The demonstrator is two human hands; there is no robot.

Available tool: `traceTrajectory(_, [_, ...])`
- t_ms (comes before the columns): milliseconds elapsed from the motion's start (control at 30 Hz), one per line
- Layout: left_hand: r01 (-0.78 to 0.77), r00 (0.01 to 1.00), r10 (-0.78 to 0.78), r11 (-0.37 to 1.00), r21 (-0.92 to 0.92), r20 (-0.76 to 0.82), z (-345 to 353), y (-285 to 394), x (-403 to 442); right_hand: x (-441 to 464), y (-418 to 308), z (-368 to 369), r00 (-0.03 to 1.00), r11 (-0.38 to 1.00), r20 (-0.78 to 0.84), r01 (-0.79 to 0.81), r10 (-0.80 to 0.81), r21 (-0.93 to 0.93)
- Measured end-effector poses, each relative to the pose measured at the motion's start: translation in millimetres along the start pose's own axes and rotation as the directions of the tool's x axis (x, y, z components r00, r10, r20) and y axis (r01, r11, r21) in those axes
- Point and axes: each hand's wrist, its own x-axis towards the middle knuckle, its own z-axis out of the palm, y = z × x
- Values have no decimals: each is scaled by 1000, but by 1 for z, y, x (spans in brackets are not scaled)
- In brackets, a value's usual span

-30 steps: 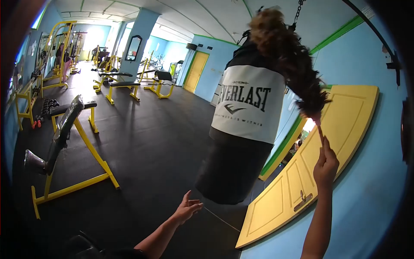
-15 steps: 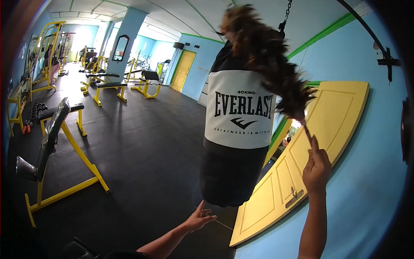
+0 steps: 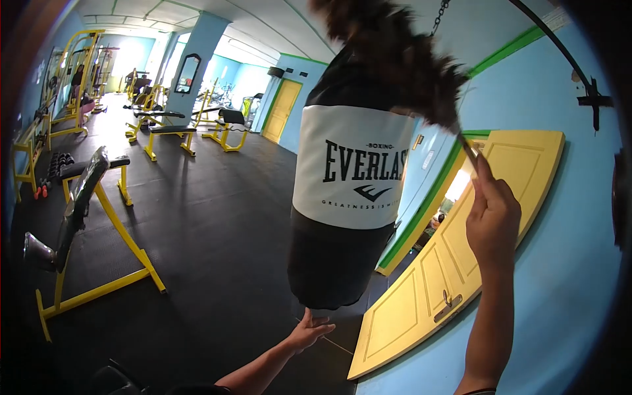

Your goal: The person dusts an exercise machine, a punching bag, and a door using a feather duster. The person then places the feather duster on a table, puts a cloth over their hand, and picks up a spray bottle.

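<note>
A black punching bag (image 3: 342,263) with a white lettered band hangs from a chain in the middle of the head view. My right hand (image 3: 494,214) is closed around the thin handle of a brown feather duster (image 3: 421,72). Its blurred feathers lie across the upper part of the bag, on the right side, hiding some of it. Below the bag is my left hand (image 3: 309,332), fingers stretched and apart. One fingertip reaches the bag's bottom edge; whether it presses on it I cannot tell.
A yellow door (image 3: 421,316) stands open at the right, beside the blue wall (image 3: 559,296). A padded yellow-framed bench (image 3: 99,257) is at the left, with dumbbells (image 3: 59,161) behind it. Farther back are more benches and machines, and a pillar with a mirror (image 3: 187,73).
The feather duster has moved up and left across the bag, and my right hand has come nearer. The bag has swung left and tilted. My left hand stays by its bottom.
</note>
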Motion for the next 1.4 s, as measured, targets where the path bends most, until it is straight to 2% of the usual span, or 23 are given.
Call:
traceTrajectory(67, [13, 1000, -13, 1000, -7, 9, -2, 4, 2, -1, -29, -28, 922, 996, 387, 55, -25, -66])
traceTrajectory(133, [23, 1000, -23, 1000, -11, 18, -6, 5, 3, -14, -61, -55, 756, 992, 654, 76, 8, -101])
traceTrajectory(200, [-5, 999, 2, 997, 76, 44, -13, 5, 10, -23, -79, -82, 628, 988, 778, 133, -26, -75])
traceTrajectory(233, [-16, 999, 14, 997, 74, 36, -19, -3, 20, -25, -82, -87, 635, 988, 772, 140, -37, -68])
traceTrajectory(300, [-13, 1000, 13, 992, 126, 2, -34, -23, 39, -26, -85, -90, 467, 997, 883, 46, 37, -66])
traceTrajectory(333, [-14, 1000, 14, 991, 135, 6, -34, -16, 35, -25, -83, -89, 471, 997, 881, 40, 44, -71])
traceTrajectory(400, [40, 999, -43, 979, 201, 10, -35, 0, 28, -22, -74, -81, 669, 999, 743, 42, -4, -33])
traceTrajectory(467, [44, 999, -47, 980, 192, 10, -38, -2, 29, -22, -64, -72, 846, 997, 530, -81, 60, 17])
traceTrajectory(500, [51, 999, -52, 984, 171, -3, -37, -4, 28, -23, -52, -65, 918, 997, 393, -66, 47, 37])
traceTrajectory(533, [62, 998, -63, 983, 173, 1, -36, -4, 27, -24, -40, -56, 967, 997, 251, -48, 33, 56])
traceTrajectory(600, [67, 997, -63, 988, 137, -37, -34, -1, 24, -26, -28, -41, 984, 992, 161, -93, 79, 84])
traceTrajectory(667, [72, 996, -66, 991, 117, -54, -35, -1, 21, -44, -8, -30, 980, 990, 192, -76, 52, 122])
traceTrajectory(700, [65, 996, -57, 993, 98, -75, -37, -1, 19, -63, -1, -26, 924, 1000, 381, 22, -17, -7])
traceTrajectory(733, [65, 995, -58, 994, 93, -81, -40, -3, 16, -83, 0, -23, 826, 983, 561, 145, -59, -111])
traceTrajectory(833, [42, 993, -30, 993, 108, -115, -59, -10, 19, -135, -12, -27, 566, 958, 804, 286, -184, 17])
traceTrajectory(867, [112, 994, -107, 974, 196, -33, -72, -14, 25, -140, -16, -31, 487, 957, 852, 287, -192, 52])
traceTrajectory(933, [174, 980, -196, 939, 295, 46, -79, -19, 27, -137, -15, -36, 528, 961, 826, 273, -196, 54])
traceTrajectory(1000, [137, 987, -122, 979, 152, -99, -73, -19, 16, -129, -12, -45, 649, 972, 737, 231, -186, 42])
traceTrajectory(1133, [193, 980, -181, 960, 204, -79, -52, 4, 6, -95, -1, -56, 958, 999, 287, 4, 9, -43])
traceTrajectory(1200, [143, 987, -122, 964, 225, -104, -49, -4, 12, -85, -6, -59, 967, 993, 225, -120, 119, -9])
traceTrajectory(1267, [142, 988, -122, 960, 241, -96, -44, -1, 10, -87, -19, -70, 924, 994, 372, -62, 90, -86])
traceTrajectory(1333, [129, 990, -109, 959, 251, -94, -40, 4, 6, -100, -30, -85, 841, 992, 527, -114, 122, -48])
traceTrajectory(1400, [141, 989, -121, 953, 267, -91, -37, 10, 2, -105, -42, -99, 663, 998, 749, 55, -8, -37])
